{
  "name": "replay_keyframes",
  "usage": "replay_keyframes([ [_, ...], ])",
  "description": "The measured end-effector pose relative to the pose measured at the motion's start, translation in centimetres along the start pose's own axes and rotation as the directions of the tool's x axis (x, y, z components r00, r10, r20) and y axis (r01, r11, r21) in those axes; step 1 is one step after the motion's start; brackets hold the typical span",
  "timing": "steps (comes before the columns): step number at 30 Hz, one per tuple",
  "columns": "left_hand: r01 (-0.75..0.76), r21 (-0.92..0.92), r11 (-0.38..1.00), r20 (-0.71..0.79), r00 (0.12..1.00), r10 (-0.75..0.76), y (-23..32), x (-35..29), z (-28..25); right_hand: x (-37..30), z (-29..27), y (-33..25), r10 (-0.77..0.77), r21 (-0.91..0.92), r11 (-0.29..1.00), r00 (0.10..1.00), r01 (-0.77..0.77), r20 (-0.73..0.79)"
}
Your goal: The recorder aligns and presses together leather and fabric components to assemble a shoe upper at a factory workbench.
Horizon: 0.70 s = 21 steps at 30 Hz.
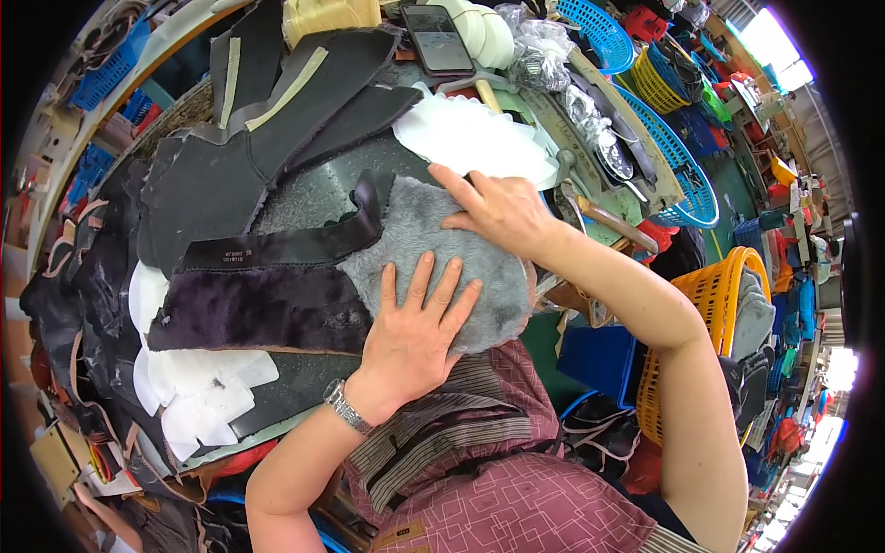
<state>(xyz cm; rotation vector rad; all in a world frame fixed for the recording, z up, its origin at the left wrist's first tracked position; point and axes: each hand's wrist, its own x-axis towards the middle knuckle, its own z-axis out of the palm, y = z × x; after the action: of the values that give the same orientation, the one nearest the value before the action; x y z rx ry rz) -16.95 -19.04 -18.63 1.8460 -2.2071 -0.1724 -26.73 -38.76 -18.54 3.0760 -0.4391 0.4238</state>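
Observation:
A fur-lined boot upper lies flat on the dark work surface, its grey plush part under both hands. Joined to its left side is a dark purple plush panel with a black strip along the far edge. My left hand, with a metal watch at the wrist, rests palm down on the grey plush, fingers spread. Over the upper right edge of the plush lies my right hand, index finger and thumb stretched apart. What lies beneath the upper is hidden.
Black leather panels with pale tape strips lie beyond. White cut pieces sit at the far side, more at near left. A phone and wooden-handled hammer are farther off. An orange basket stands at right.

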Motion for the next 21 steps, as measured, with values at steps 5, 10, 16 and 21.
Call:
replay_keyframes([
  [5,0.048,-0.116,0.992,-0.028,0.998,-0.051,-0.8,-0.5,0.2,-2.9,-4.1,0.3,-0.371,0.545,0.775,0.929,0.319,-0.016],
  [10,0.065,-0.242,0.968,-0.038,0.996,-0.076,-1.3,-0.4,-0.2,-3.5,-4.2,0.6,-0.520,0.255,0.833,0.852,0.491,0.058],
  [16,0.028,-0.002,1.000,0.086,0.996,-0.027,-0.4,-0.2,-0.2,-0.9,-0.7,3.7,-0.624,0.789,0.485,0.782,0.377,0.010],
  [21,0.000,-0.053,0.999,0.105,0.994,0.005,-0.3,-0.1,-0.2,-1.4,-1.2,5.5,-0.675,0.841,0.446,0.732,0.305,0.092],
])
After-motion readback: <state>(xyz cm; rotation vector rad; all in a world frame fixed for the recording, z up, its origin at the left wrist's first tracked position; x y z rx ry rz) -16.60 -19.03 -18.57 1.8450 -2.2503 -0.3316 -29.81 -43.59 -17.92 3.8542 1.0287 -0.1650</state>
